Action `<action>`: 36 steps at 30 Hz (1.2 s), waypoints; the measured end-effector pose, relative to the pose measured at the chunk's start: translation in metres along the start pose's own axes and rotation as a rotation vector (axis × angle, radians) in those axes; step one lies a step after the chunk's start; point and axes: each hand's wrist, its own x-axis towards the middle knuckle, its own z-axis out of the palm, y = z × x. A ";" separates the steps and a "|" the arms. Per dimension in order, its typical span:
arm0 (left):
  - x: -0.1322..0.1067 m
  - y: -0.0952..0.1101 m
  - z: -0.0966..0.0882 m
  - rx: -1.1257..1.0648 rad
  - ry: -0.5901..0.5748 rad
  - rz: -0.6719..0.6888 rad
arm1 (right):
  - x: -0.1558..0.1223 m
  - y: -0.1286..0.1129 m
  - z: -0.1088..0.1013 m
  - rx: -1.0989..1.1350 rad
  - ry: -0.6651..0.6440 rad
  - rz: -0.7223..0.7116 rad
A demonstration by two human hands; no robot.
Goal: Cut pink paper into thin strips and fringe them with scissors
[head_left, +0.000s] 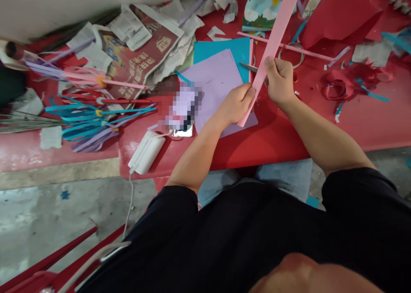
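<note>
a long, flat strip of smooth pink paper [278, 28] slants over the work, held in both hands: the left hand [236, 102] pinches it near its square-cut lower end, thumb on top, and the right hand [281, 80] grips it a little higher between thumb and curled fingers. the strip's upper end runs out of view at the top. a pointed metal blade [248, 66] shows just left of the strip; whether a hand touches its handle, i cannot tell. beneath lie a matte lilac sheet [220, 77] with straight edges and, partly under it, a teal sheet [205, 49]. the glossy red tabletop [272, 145] also bears a ring-shaped roll [300, 57], a thin pink rod [308, 51] and tangled red paper curls [337, 85]. at the left, narrow teal strips [81, 124] are bent into petal-like loops, near straight, slender green stems [25, 122]. behind them are a creased, printed brown-red sheet [138, 57] and torn, wrinkled newsprint [130, 28]. a rounded white plastic block [147, 152] trails a cable [131, 203] over the edge.
</note>
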 end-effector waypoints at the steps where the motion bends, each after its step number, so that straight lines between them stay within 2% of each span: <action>1: 0.000 0.000 0.000 0.001 0.010 -0.006 | 0.000 0.002 0.001 0.018 -0.021 0.008; 6: 0.002 -0.001 -0.003 0.004 0.037 -0.009 | -0.007 0.005 0.006 0.000 -0.132 0.015; 11: 0.001 0.000 -0.003 -0.019 -0.007 -0.024 | -0.005 0.000 0.000 -0.028 -0.068 -0.071; 15: -0.001 0.004 -0.002 -0.050 -0.064 -0.026 | -0.001 0.003 -0.003 -0.041 -0.047 -0.061; 22: 0.000 0.001 -0.002 -0.070 -0.021 -0.058 | -0.008 0.010 0.005 0.039 -0.191 -0.019; 27: -0.002 0.005 -0.002 -0.128 -0.053 -0.036 | -0.008 -0.003 0.001 -0.023 -0.078 -0.096; 31: -0.003 0.008 0.000 -0.107 -0.052 -0.067 | -0.003 -0.001 -0.001 -0.016 -0.040 -0.085; 36: -0.003 0.007 0.000 -0.133 -0.017 -0.048 | -0.006 0.010 0.004 0.060 -0.156 -0.039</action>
